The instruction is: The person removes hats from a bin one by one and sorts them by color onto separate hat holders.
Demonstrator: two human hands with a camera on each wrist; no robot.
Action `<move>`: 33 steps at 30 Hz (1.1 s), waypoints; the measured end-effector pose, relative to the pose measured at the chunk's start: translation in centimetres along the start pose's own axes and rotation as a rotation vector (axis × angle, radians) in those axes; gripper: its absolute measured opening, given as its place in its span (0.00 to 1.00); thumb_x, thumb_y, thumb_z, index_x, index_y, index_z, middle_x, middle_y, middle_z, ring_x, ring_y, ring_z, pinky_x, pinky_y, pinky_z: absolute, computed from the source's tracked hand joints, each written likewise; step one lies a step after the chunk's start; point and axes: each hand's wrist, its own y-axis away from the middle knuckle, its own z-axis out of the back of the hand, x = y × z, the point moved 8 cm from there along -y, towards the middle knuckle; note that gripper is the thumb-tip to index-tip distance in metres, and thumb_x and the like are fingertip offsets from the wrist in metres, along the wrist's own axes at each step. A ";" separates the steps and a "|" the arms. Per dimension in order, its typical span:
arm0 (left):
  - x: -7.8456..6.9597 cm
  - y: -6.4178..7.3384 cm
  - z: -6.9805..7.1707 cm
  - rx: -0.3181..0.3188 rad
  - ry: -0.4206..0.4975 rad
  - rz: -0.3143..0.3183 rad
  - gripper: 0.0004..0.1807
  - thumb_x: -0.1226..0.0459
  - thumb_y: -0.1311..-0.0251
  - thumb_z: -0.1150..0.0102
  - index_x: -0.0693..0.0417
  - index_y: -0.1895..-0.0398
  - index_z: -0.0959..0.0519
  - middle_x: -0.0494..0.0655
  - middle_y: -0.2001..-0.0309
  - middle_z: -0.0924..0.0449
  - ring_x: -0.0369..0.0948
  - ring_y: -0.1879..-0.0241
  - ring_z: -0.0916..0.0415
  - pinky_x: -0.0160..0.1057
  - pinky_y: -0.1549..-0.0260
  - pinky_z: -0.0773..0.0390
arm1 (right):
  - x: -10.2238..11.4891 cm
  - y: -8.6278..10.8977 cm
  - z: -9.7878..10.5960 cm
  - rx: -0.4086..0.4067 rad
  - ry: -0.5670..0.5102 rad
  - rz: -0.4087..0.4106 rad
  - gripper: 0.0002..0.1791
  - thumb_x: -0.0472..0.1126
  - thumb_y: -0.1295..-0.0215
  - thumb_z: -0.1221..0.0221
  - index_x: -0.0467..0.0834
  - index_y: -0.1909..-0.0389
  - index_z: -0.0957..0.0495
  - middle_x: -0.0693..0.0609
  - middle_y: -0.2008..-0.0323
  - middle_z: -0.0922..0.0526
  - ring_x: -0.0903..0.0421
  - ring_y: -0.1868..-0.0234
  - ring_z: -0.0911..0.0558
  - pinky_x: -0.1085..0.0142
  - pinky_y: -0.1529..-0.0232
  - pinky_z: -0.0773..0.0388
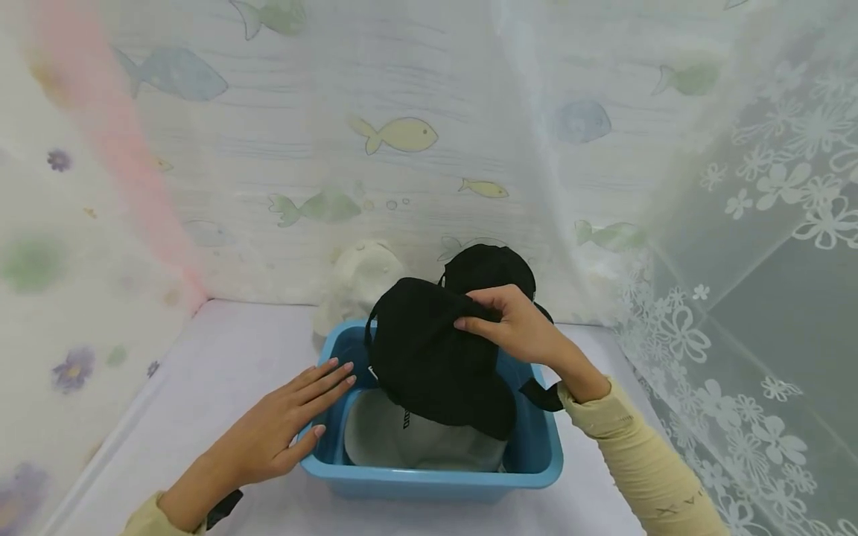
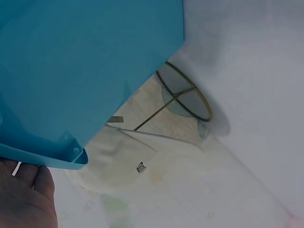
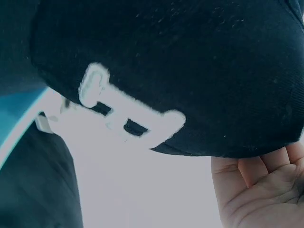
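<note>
In the head view my right hand (image 1: 526,327) pinches a black cap (image 1: 429,350) near its top, with thumb and fingertips. The cap hangs over a blue tub (image 1: 429,480), its brim toward the front right. Beneath it a grey cap (image 1: 395,439) lies in the tub, partly covered. My left hand (image 1: 284,420) is at the tub's left rim, fingers straight. In the left wrist view that hand's fingers (image 2: 43,183) meet the blue rim. The right wrist view shows white raised lettering on the black cap (image 3: 199,85), above my right hand (image 3: 263,194).
Behind the tub are another black cap (image 1: 489,266) and an off-white cap (image 1: 369,272). In the left wrist view a brass-coloured stand (image 2: 159,111) with a round base is by the off-white cap (image 2: 118,161). Fish-printed curtains (image 1: 402,82) close off the back.
</note>
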 end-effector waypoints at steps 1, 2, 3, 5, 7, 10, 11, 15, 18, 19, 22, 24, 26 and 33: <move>0.0 0.1 0.0 -0.003 0.003 0.001 0.35 0.60 0.31 0.46 0.54 0.21 0.39 0.48 0.20 0.44 0.50 0.21 0.50 0.31 0.22 0.61 | 0.1 -0.1 0.3 -0.008 -0.004 0.006 0.09 0.32 0.33 0.36 0.40 0.53 0.13 0.49 0.56 0.11 0.59 0.55 0.14 0.65 0.52 0.17; 0.0 0.1 -0.1 -0.004 0.005 0.003 0.36 0.60 0.31 0.46 0.54 0.21 0.39 0.48 0.20 0.45 0.50 0.21 0.49 0.31 0.22 0.60 | 0.2 -0.1 0.5 -0.016 -0.009 0.012 0.09 0.31 0.33 0.36 0.39 0.53 0.13 0.49 0.56 0.11 0.58 0.55 0.14 0.65 0.52 0.17; 0.0 0.1 -0.1 -0.007 0.006 0.004 0.36 0.60 0.32 0.46 0.53 0.21 0.39 0.47 0.20 0.45 0.51 0.21 0.49 0.32 0.22 0.60 | 0.4 -0.2 0.8 -0.023 -0.011 0.018 0.09 0.31 0.33 0.36 0.39 0.54 0.13 0.48 0.56 0.11 0.58 0.56 0.14 0.65 0.53 0.17; 0.1 0.1 -0.1 -0.014 0.010 -0.001 0.36 0.60 0.32 0.45 0.54 0.21 0.39 0.47 0.20 0.45 0.51 0.21 0.48 0.32 0.22 0.60 | 0.8 -0.4 1.5 -0.036 -0.007 0.024 0.08 0.30 0.33 0.36 0.39 0.55 0.13 0.48 0.56 0.11 0.58 0.57 0.14 0.65 0.54 0.17; 0.2 0.0 -0.1 -0.015 0.014 -0.002 0.36 0.61 0.32 0.45 0.54 0.21 0.39 0.47 0.20 0.45 0.51 0.21 0.48 0.32 0.22 0.59 | 1.0 -0.6 2.3 -0.050 0.001 0.015 0.08 0.30 0.33 0.36 0.39 0.56 0.13 0.48 0.57 0.11 0.57 0.59 0.14 0.65 0.56 0.17; 0.2 0.1 -0.1 -0.009 0.018 0.005 0.36 0.61 0.32 0.45 0.53 0.21 0.39 0.47 0.20 0.44 0.50 0.21 0.48 0.31 0.23 0.60 | 1.4 -0.9 3.3 -0.071 0.040 0.002 0.07 0.31 0.33 0.36 0.39 0.56 0.13 0.48 0.59 0.11 0.58 0.61 0.15 0.67 0.58 0.19; 0.2 0.1 -0.1 -0.004 0.020 0.011 0.36 0.60 0.32 0.45 0.53 0.21 0.39 0.46 0.20 0.45 0.50 0.21 0.49 0.30 0.23 0.60 | 1.5 -1.0 3.7 -0.081 0.054 0.000 0.07 0.31 0.33 0.36 0.39 0.56 0.13 0.47 0.59 0.11 0.58 0.62 0.16 0.67 0.59 0.19; 0.1 0.2 -0.2 0.000 0.030 0.027 0.36 0.61 0.32 0.45 0.50 0.20 0.40 0.46 0.20 0.45 0.50 0.21 0.49 0.30 0.23 0.61 | 2.1 -1.3 5.2 -0.115 0.096 0.008 0.07 0.30 0.33 0.36 0.38 0.56 0.13 0.46 0.59 0.12 0.58 0.63 0.17 0.69 0.59 0.20; 0.1 0.2 -0.2 -0.015 0.038 0.018 0.37 0.61 0.32 0.45 0.50 0.20 0.41 0.47 0.20 0.45 0.50 0.21 0.48 0.31 0.23 0.60 | 2.6 -1.4 6.4 -0.142 0.115 0.037 0.07 0.29 0.33 0.37 0.37 0.58 0.13 0.48 0.60 0.12 0.59 0.63 0.16 0.70 0.59 0.20; 0.0 0.1 -0.2 -0.023 0.041 0.011 0.37 0.61 0.33 0.45 0.50 0.20 0.41 0.47 0.20 0.44 0.50 0.21 0.48 0.31 0.23 0.59 | 2.8 -1.5 6.8 -0.151 0.122 0.052 0.06 0.28 0.33 0.37 0.37 0.59 0.13 0.50 0.61 0.12 0.59 0.63 0.16 0.71 0.59 0.20; 0.0 0.1 -0.2 -0.041 0.051 -0.001 0.36 0.62 0.32 0.46 0.52 0.20 0.41 0.48 0.20 0.44 0.50 0.21 0.49 0.32 0.22 0.58 | 3.1 -1.6 8.5 -0.194 0.142 0.106 0.06 0.26 0.34 0.37 0.36 0.62 0.13 0.56 0.64 0.12 0.61 0.64 0.16 0.72 0.58 0.19; 0.0 0.0 -0.2 -0.051 0.057 -0.009 0.36 0.63 0.32 0.46 0.53 0.21 0.41 0.49 0.20 0.44 0.50 0.21 0.48 0.32 0.22 0.58 | 3.0 -1.7 9.6 -0.228 0.146 0.140 0.07 0.24 0.35 0.37 0.34 0.62 0.13 0.59 0.66 0.13 0.62 0.65 0.15 0.73 0.59 0.19; 0.0 0.0 -0.2 -0.056 0.059 -0.012 0.35 0.63 0.31 0.47 0.54 0.21 0.40 0.50 0.20 0.44 0.51 0.21 0.48 0.33 0.22 0.58 | 2.8 -1.9 10.6 -0.259 0.149 0.165 0.07 0.23 0.36 0.38 0.33 0.61 0.14 0.61 0.66 0.13 0.62 0.65 0.15 0.73 0.59 0.19; -0.2 0.0 -0.6 -0.064 0.075 -0.001 0.35 0.63 0.31 0.46 0.55 0.22 0.39 0.49 0.20 0.44 0.52 0.22 0.46 0.32 0.22 0.57 | 0.7 -2.5 13.2 -0.301 0.197 0.149 0.06 0.25 0.35 0.37 0.31 0.59 0.14 0.63 0.65 0.13 0.64 0.63 0.16 0.74 0.58 0.20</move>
